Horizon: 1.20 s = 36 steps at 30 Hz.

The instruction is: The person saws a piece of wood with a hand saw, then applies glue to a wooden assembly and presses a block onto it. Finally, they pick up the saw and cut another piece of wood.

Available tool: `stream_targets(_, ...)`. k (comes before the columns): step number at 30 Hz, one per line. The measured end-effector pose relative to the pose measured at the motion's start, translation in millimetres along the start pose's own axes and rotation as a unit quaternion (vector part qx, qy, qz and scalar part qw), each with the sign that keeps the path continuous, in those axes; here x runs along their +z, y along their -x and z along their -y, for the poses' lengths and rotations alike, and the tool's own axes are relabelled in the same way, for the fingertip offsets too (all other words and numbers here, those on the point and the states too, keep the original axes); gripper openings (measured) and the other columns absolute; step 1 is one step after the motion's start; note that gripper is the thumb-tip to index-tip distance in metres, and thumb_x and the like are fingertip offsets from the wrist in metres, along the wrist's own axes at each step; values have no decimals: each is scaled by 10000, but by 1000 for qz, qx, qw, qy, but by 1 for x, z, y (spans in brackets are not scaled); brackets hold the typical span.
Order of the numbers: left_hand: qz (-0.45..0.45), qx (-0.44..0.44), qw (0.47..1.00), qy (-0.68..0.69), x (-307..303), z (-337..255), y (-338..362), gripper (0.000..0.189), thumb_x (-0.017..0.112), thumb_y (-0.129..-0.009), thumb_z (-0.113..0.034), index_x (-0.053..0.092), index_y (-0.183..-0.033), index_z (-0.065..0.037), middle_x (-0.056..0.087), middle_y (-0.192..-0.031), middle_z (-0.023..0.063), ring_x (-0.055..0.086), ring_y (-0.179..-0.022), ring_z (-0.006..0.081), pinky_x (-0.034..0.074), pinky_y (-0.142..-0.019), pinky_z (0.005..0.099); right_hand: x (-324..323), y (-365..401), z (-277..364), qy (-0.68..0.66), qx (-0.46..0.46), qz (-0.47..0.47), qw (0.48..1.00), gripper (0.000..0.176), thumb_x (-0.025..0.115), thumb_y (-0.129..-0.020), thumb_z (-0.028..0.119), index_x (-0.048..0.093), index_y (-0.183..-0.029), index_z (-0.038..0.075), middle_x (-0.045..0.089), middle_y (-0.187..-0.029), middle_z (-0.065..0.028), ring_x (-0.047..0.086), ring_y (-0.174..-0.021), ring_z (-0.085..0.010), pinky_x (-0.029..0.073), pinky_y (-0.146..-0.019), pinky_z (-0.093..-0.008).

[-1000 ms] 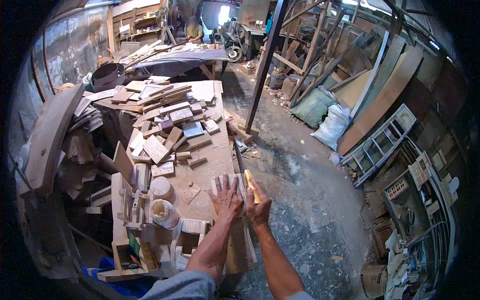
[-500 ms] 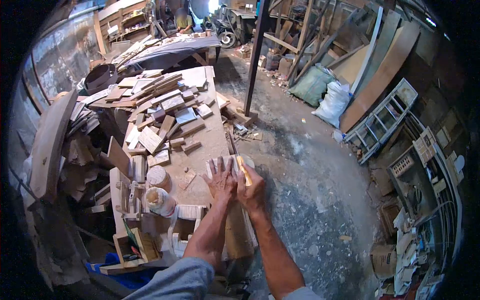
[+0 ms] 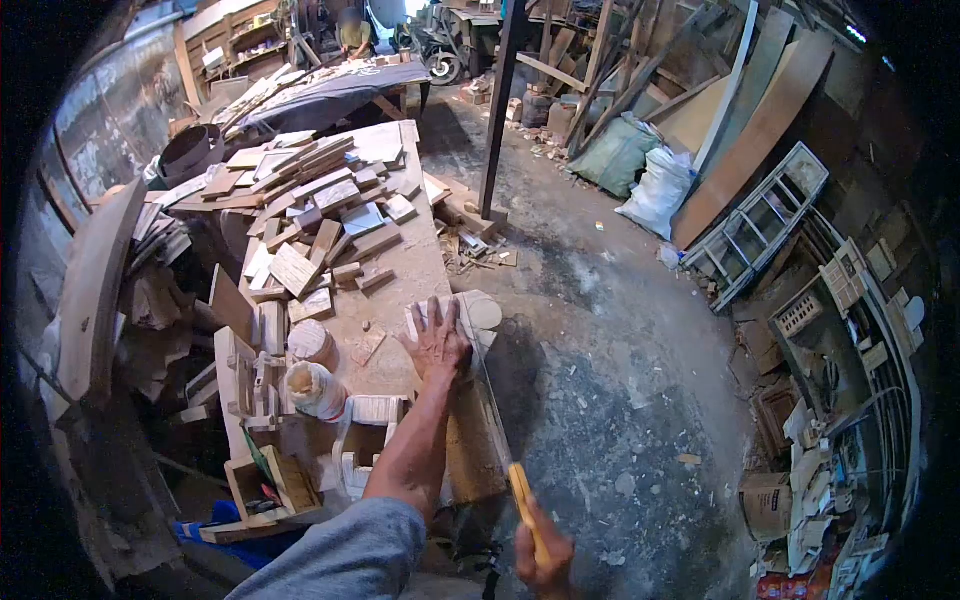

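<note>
My left hand (image 3: 437,340) lies with fingers spread on a pale wooden piece (image 3: 483,312) at the right edge of the workbench (image 3: 395,312). The rounded end of that piece sticks out past the bench edge. Low in the view, off the bench to the right, my right hand (image 3: 545,550) is wrapped round the yellow handle (image 3: 528,512) of a tool. A thin blade or rod seems to run from the handle up toward the wooden piece. Left of my forearm stand an open jar (image 3: 317,392) and a round wooden block (image 3: 311,342).
Wood offcuts (image 3: 330,215) are heaped on the far part of the bench. A dark post (image 3: 497,120) rises beyond its right side. Sacks (image 3: 660,192) and a metal frame (image 3: 762,225) stand on the right. A person (image 3: 354,38) is at the far table.
My right hand has pulled back and down with the yellow-handled tool, away from the wooden piece. My left hand stays on the piece. The view has shifted slightly.
</note>
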<state>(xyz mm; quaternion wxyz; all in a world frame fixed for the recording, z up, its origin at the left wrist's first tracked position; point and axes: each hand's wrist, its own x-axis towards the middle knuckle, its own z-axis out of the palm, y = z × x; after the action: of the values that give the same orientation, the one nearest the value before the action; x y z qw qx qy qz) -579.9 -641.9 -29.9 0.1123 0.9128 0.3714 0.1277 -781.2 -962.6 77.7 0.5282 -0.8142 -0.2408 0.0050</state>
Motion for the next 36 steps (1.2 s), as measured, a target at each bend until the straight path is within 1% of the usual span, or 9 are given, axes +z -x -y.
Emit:
stream_targets(3, -7, 2, 1000, 5, 12, 2, 11, 529, 482, -1015, -408, 433, -1540, -439, 327, -1670, -3, 214, -1572, 316, 240, -1120, 780, -20, 25, 8, 47, 29, 2, 998, 463, 670, -962, 111, 617, -1421, 106, 759, -1094, -197, 746, -743, -202, 587, -673, -332)
stream_targets(7, -1, 22, 1000, 1, 12, 6, 3, 574, 507, -998, -395, 395, -1560, -441, 315, -1675, -1, 211, -1568, 348, 240, -1105, 791, -46, 39, 26, 53, 1, -4, 999, 341, 601, -1044, 197, 676, -1321, 14, 707, -1289, -184, 706, -1139, -308, 542, -958, -360)
stream_targets(11, -20, 51, 998, -22, 15, 11, 1, 615, 551, -950, -409, 416, -1550, -413, 356, -1633, 38, 254, -1536, 365, 287, -1095, 741, -33, 16, 9, -15, -42, -133, 990, 434, 658, -979, 147, 621, -1392, 20, 767, -1083, -163, 738, -867, -191, 589, -753, -347)
stream_targets(12, -23, 58, 998, -23, 17, 13, -3, 615, 556, -943, -410, 425, -1545, -407, 368, -1619, 47, 264, -1528, 363, 292, -1096, 729, -49, -5, 28, -47, 92, -8, 995, 431, 647, -992, 183, 622, -1373, -16, 752, -1138, -188, 740, -966, -224, 589, -797, -355)
stream_targets(15, -26, 60, 998, -7, 20, 14, -8, 602, 551, -941, -412, 446, -1533, -392, 385, -1590, 64, 287, -1507, 359, 298, -1105, 699, 5, -86, -16, -17, -64, -45, 997, 436, 612, -1002, 174, 602, -1381, -41, 739, -1009, -133, 667, -744, -162, 558, -695, -296)
stream_targets(18, -23, 61, 998, -7, 20, 15, -9, 589, 535, -950, -433, 453, -1531, -383, 379, -1589, 74, 286, -1505, 360, 292, -1113, 694, 54, -151, -27, -52, -57, -49, 996, 413, 621, -1003, 184, 628, -1343, -50, 734, -1133, -189, 722, -972, -241, 567, -842, -339)
stream_targets(21, -13, 53, 998, -8, 19, 12, -13, 584, 511, -964, -473, 448, -1538, -380, 372, -1593, 81, 278, -1510, 367, 286, -1115, 705, 89, -185, -43, -45, -82, -69, 993, 416, 638, -996, 208, 631, -1344, -20, 741, -1092, -251, 767, -957, -322, 595, -810, -399)
stream_targets(25, -19, 51, 999, 3, 18, 11, -11, 578, 508, -972, -471, 443, -1540, -386, 370, -1597, 83, 273, -1517, 372, 283, -1112, 717, 108, -204, -46, -76, -60, -44, 994, 415, 612, -1010, 203, 631, -1334, -56, 721, -1193, -238, 710, -1109, -282, 543, -954, -366)
stream_targets(36, -29, 60, 997, -26, 5, 8, -5, 585, 497, -982, -461, 407, -1559, -415, 397, -1580, 77, 302, -1497, 337, 299, -1107, 672, 118, -205, -46, -54, -69, -66, 994, 397, 588, -1019, 210, 646, -1310, -53, 709, -1191, -289, 722, -1106, -366, 566, -922, -398)
